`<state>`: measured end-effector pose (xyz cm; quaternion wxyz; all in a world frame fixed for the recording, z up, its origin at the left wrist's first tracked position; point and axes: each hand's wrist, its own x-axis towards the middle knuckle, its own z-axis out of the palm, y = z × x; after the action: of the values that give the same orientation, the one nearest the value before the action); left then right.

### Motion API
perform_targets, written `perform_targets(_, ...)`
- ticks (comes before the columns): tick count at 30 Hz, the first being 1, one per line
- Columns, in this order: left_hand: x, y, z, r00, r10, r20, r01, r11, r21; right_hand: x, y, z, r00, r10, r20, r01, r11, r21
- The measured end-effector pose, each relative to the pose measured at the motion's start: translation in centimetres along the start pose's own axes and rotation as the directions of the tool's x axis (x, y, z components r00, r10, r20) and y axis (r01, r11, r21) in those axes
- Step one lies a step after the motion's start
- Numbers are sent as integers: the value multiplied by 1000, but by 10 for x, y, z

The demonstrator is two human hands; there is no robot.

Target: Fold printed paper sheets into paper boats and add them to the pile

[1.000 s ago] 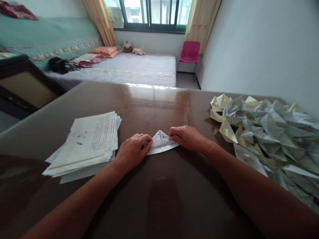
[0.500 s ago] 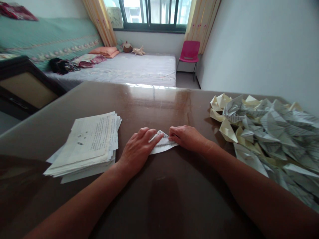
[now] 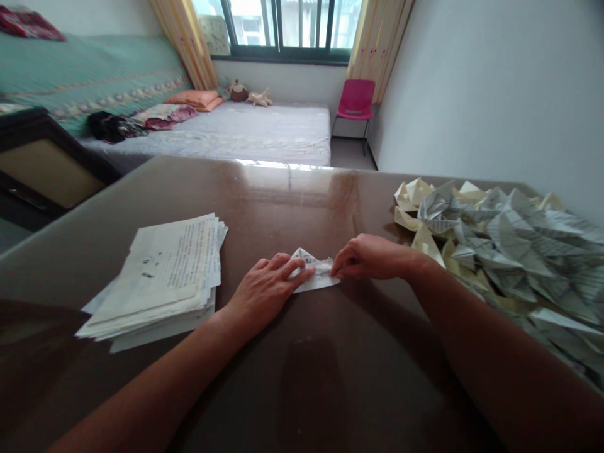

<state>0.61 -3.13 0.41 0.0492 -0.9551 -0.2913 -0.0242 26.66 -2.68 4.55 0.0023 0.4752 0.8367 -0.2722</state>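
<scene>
A small folded piece of printed paper (image 3: pixel 314 274) lies on the brown glossy table (image 3: pixel 302 201) between my hands. My left hand (image 3: pixel 267 290) rests flat on its left part, fingers stretched out and pressing it down. My right hand (image 3: pixel 365 257) pinches the paper's right end with closed fingertips. Most of the fold is covered by my fingers.
A stack of printed sheets (image 3: pixel 163 274) lies to the left of my hands. A big heap of folded paper shapes (image 3: pixel 500 242) covers the table's right side. Beyond the table are a bed (image 3: pixel 236 129), a pink chair (image 3: pixel 355 100) and a window.
My left hand went from a closed pinch at the paper's left tip to lying flat over it. My right hand shifted slightly right along the fold.
</scene>
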Motion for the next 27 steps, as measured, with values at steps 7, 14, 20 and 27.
perform_targets(7, 0, 2, -2, 1000, -15, -6, 15, 1000, 6, 3, 2, -2, 972, 144, -185, -155, 987, -46)
perform_targets(14, 1, 2, -3, 1000, -25, 11, 25, 1000, 4, 15, 3, 15, 985, -1, -175, 21, 993, 117)
perform_targets(20, 0, 3, -3, 1000, -20, 0, 20, 1000, 10, 16, 5, 18, 985, -45, -168, 80, 975, 208)
perform_targets(27, -1, 4, -1, 1000, -24, -4, 24, 999, 32, 17, -2, 19, 975, 30, -220, -3, 992, 123)
